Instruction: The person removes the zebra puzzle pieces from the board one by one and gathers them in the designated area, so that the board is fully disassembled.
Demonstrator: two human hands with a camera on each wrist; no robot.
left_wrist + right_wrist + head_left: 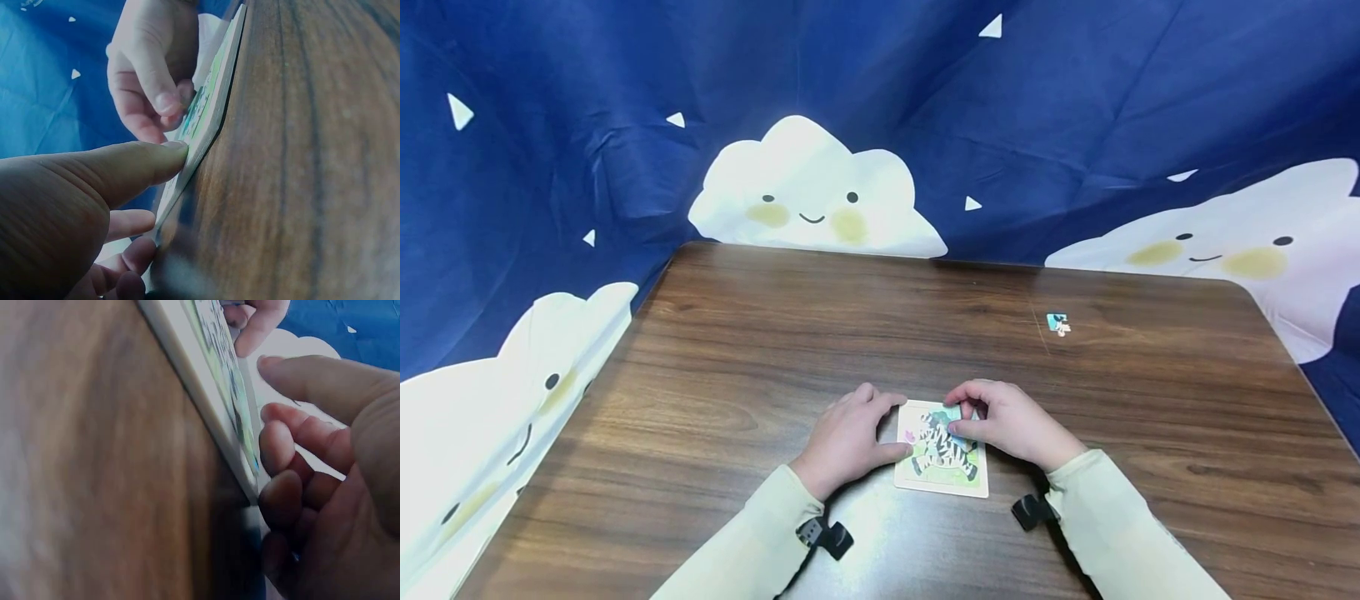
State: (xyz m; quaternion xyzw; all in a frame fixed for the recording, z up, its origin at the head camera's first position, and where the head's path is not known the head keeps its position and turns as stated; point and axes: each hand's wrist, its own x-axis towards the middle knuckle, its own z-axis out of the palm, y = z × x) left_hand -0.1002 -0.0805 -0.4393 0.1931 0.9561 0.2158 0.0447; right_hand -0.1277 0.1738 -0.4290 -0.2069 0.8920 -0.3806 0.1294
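A small zebra jigsaw puzzle (942,454) in a pale frame lies flat on the table in the head view. My left hand (853,433) is at its left side, index finger at the top left corner. In the left wrist view the straight left thumb (153,161) rests on the frame's edge. Over the upper right part of the puzzle is my right hand (1003,417), thumb and index finger bent above the picture. The right wrist view shows a gap between the right thumb (312,381) and index finger, with its other fingers curled beside the frame.
A loose jigsaw piece (1057,323) in blue and white lies farther back on the right of the brown wooden table (760,350). Behind the table hangs a blue curtain (1037,100) with smiling white clouds. A dark wrist camera (835,540) sits at the left sleeve.
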